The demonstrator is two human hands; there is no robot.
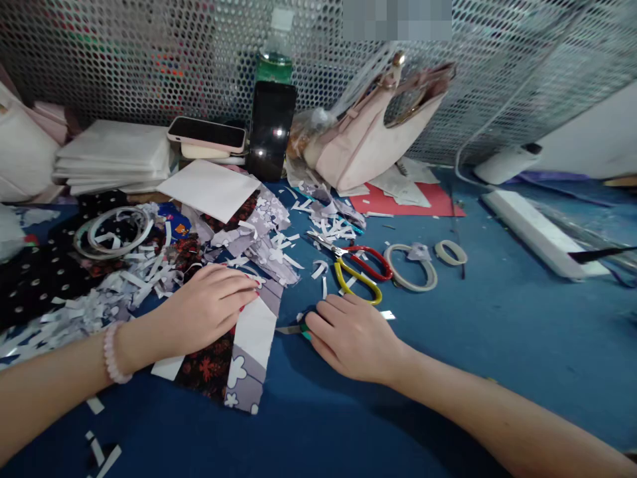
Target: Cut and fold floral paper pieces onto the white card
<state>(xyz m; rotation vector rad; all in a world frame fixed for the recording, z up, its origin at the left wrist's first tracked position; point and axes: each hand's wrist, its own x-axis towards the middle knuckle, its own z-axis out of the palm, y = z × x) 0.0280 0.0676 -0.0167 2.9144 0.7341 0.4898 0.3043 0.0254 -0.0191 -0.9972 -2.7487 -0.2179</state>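
Note:
Fingers laid flat, my left hand (209,305) presses on a layered piece of printed fabric (249,375) with purple floral and dark red-black panels and white backing pieces. My right hand (351,338) is closed round a small knife (288,330). Its blade points left toward the fabric's right edge, a little apart from it; a bit of green handle shows and the fist hides the rest. Just beyond my right hand lie scissors (355,265) with one red and one yellow handle, their blades slightly apart.
Fabric scraps and white strips (119,299) heap at the left. Tape rolls (411,269) lie right of the scissors. Along the back stand a white stack (112,156), an upright phone (271,133), a bottle (275,56) and a pale handbag (368,143). A white bar (540,232) is at right.

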